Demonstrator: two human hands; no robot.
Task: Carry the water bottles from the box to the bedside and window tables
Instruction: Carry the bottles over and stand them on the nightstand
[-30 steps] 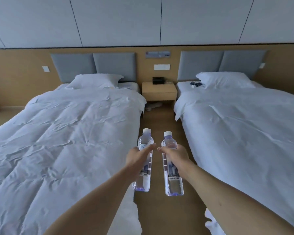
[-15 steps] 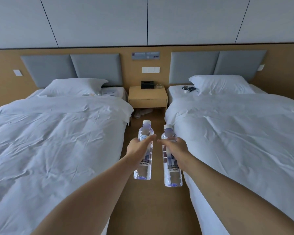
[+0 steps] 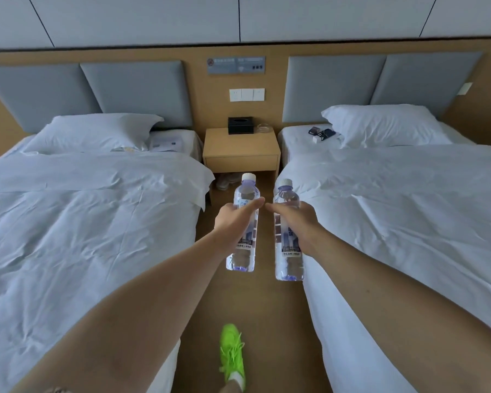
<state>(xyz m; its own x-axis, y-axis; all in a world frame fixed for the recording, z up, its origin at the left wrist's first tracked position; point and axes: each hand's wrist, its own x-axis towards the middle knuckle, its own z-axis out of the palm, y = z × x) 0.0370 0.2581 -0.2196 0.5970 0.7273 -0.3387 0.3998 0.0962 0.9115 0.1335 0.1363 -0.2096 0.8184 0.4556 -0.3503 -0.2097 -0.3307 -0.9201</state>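
Bottles upright mid-air, aisle between beds: left hand (image 3: 234,219) grips left bottle (image 3: 243,222), right hand (image 3: 296,222) grips right bottle (image 3: 288,231). Bedside surface (image 3: 241,150) at 12 o'clock. Risk: bottles knock together, grip slips; tissue box (image 3: 240,125) crowds landing spot.

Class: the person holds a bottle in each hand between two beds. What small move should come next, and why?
Probably another step forward down the aisle: both hands, left and right, grip upright bottles, and the bedside table lies ahead, out of reach.
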